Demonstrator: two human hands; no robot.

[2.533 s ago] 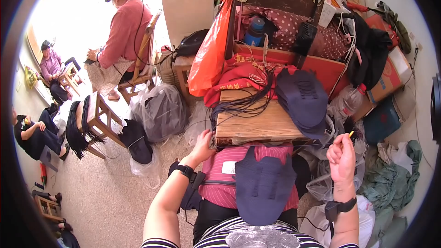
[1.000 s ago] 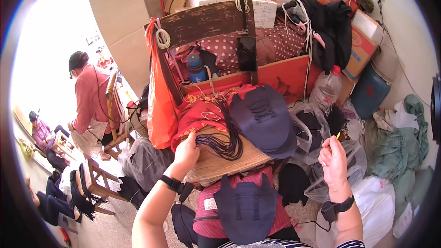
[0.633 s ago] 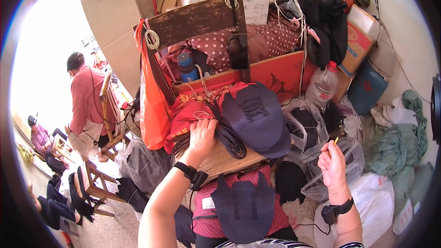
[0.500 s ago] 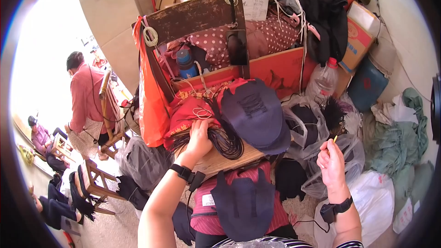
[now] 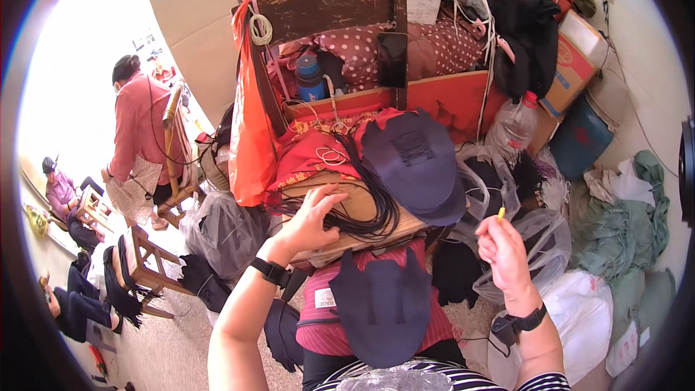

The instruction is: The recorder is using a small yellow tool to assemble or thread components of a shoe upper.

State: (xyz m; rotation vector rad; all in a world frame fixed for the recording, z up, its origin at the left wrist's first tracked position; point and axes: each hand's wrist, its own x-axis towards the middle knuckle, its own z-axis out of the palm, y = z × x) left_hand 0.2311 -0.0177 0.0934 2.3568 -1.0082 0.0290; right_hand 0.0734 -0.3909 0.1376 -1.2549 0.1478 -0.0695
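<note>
My left hand [image 5: 311, 221] hovers at the near left edge of a wooden seat [image 5: 342, 192], thumb and fingers apart, holding nothing I can see. Beside it a bundle of thin black cords [image 5: 384, 213] curves over the wood, next to a red printed bag [image 5: 304, 159]. To the right lies a stack of dark blue cut fabric pieces [image 5: 414, 163]. Raised at the right, my right hand [image 5: 504, 257] pinches a small yellow-tipped tool [image 5: 501, 213], its lower part hidden in the fingers. Another dark blue fabric piece [image 5: 384, 311], with two slit-like marks, rests on my lap.
The chair's dark wooden back [image 5: 311, 18] rises behind the seat, with an orange-red bag [image 5: 250, 137] on its left. Clear plastic bags [image 5: 536, 246], a large bottle [image 5: 512, 127] and green cloth [image 5: 615, 224] crowd the right. Another person [image 5: 137, 123] stands far left near stools [image 5: 152, 268].
My left hand has lifted off the cords and red bag, moved nearer me, and its fingers have spread. My right hand has shifted slightly left, still pinching the yellow-tipped tool. The view has shifted.
</note>
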